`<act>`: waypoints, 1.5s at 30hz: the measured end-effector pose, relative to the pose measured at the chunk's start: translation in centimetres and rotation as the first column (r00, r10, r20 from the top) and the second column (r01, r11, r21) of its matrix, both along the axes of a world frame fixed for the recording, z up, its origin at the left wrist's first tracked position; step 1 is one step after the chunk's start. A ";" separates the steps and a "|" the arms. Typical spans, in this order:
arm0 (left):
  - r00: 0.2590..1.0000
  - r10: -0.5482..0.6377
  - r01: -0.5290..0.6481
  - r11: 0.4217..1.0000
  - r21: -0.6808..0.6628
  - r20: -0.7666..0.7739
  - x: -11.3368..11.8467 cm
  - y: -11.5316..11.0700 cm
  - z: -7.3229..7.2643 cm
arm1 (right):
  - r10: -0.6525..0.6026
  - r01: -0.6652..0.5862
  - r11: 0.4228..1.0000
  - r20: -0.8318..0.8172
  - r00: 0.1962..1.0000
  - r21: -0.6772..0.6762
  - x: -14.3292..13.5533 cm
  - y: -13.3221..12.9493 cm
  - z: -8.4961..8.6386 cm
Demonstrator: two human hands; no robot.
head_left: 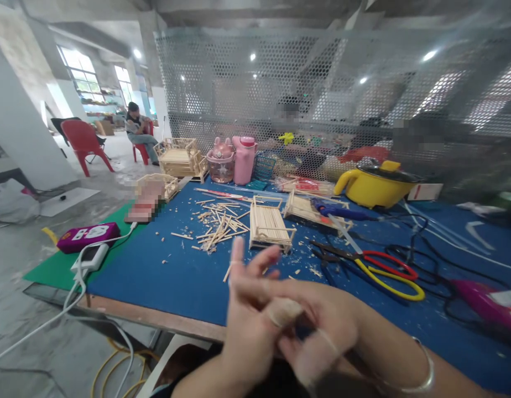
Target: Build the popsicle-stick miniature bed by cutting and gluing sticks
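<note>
My left hand (248,326) is raised at the table's front edge, its index finger stretched upward and other fingers partly extended. Its thumb has a pale wrap (285,312) around it. Across it lies my right hand (328,326), its curled fingers closed about the left thumb; a similar wrap shows on the right thumb, and some fingers are hidden. Just beyond the hands stands a small frame of wooden sticks (267,224), with loose thin sticks (222,224) to its left. Another stick frame (305,209) is behind to the right.
Pliers (334,253) and red-and-yellow-handled scissors (394,273) lie to the right, near a blue glue gun (342,210) and cables. Farther back are a yellow pot (375,185), a pink jug (244,160) and stacked stick frames (181,157). A power strip (92,257) lies left; a person (139,130) sits beyond.
</note>
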State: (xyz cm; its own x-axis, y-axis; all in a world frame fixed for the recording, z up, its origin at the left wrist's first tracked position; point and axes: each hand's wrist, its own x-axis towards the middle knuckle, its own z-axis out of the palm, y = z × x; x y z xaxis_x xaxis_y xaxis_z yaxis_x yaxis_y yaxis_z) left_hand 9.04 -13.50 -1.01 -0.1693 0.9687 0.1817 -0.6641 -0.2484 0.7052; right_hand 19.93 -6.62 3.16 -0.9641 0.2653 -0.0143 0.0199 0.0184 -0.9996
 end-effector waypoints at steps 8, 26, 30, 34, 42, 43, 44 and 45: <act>0.989 0.053 -0.034 0.990 -0.138 0.140 -3.7 0.0 0.5 | -0.393 0.330 0.519 -0.122 0.912 0.789 -0.1 0.4 -0.5; 0.890 0.382 -0.405 0.913 -0.049 -0.248 -8.5 0.7 0.3 | -0.549 0.002 0.446 0.271 0.791 0.895 1.0 4.8 -1.1; 0.858 0.435 -0.414 0.900 0.134 -0.273 -9.7 3.4 3.4 | -0.558 0.110 0.386 0.137 0.818 0.916 1.0 4.9 -1.0; 0.761 0.505 -0.371 0.853 0.366 -0.406 -9.9 9.1 6.6 | -0.659 0.444 0.247 -0.187 0.728 0.862 1.3 5.2 -1.1; 0.549 0.445 -0.053 0.863 0.502 -0.707 -8.3 14.6 2.2 | -0.653 0.450 -0.053 -0.372 0.660 0.892 1.8 5.7 -1.5; 0.542 0.369 0.008 0.896 0.444 -0.755 -8.3 14.4 1.6 | -0.645 0.440 -0.092 -0.390 0.657 0.893 1.8 5.6 -1.4; 0.531 0.297 0.058 0.922 0.384 -0.793 -8.3 14.1 1.2 | -0.637 0.431 -0.122 -0.404 0.656 0.894 1.8 5.5 -1.4; 0.519 0.238 0.094 0.939 0.331 -0.821 -8.4 13.9 1.0 | -0.630 0.424 -0.145 -0.414 0.657 0.894 1.8 5.5 -1.4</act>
